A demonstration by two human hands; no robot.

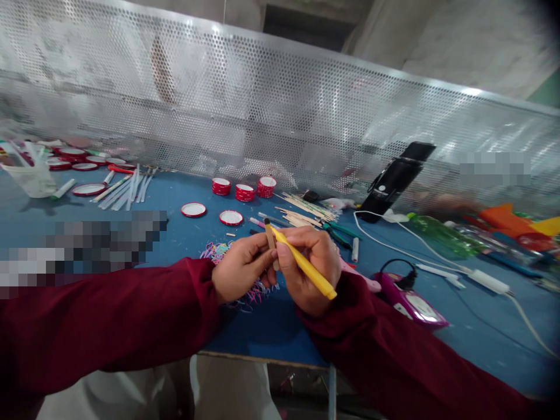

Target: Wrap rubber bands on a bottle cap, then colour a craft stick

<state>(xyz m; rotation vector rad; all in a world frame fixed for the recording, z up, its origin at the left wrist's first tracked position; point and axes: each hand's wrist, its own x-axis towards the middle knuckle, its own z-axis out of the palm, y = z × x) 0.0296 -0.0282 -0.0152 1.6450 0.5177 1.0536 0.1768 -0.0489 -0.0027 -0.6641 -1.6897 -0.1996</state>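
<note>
My left hand (245, 265) pinches a flat wooden stick (270, 236) that stands nearly upright and has a dark upper end. In my right hand (312, 262) is a yellow marker pen (312, 271), gripped like a writing tool, its front end at the stick's upper part. I cannot tell whether the tip touches the wood. Beneath both hands a pile of thin coloured strings (216, 251) spreads over the blue table (271, 326), partly hidden by my fingers. Just beyond them lie two flat red-rimmed white lids (231, 217).
Behind the lids stand small stacks of red-rimmed lids (245, 192). Thin wooden sticks (301, 210) lie beyond my right hand. A black cylinder (396, 178) leans near the perforated metal panel (284, 105). White cables (406, 254) and a purple device (413, 303) occupy the right side; a white cup (32, 179) stands far left.
</note>
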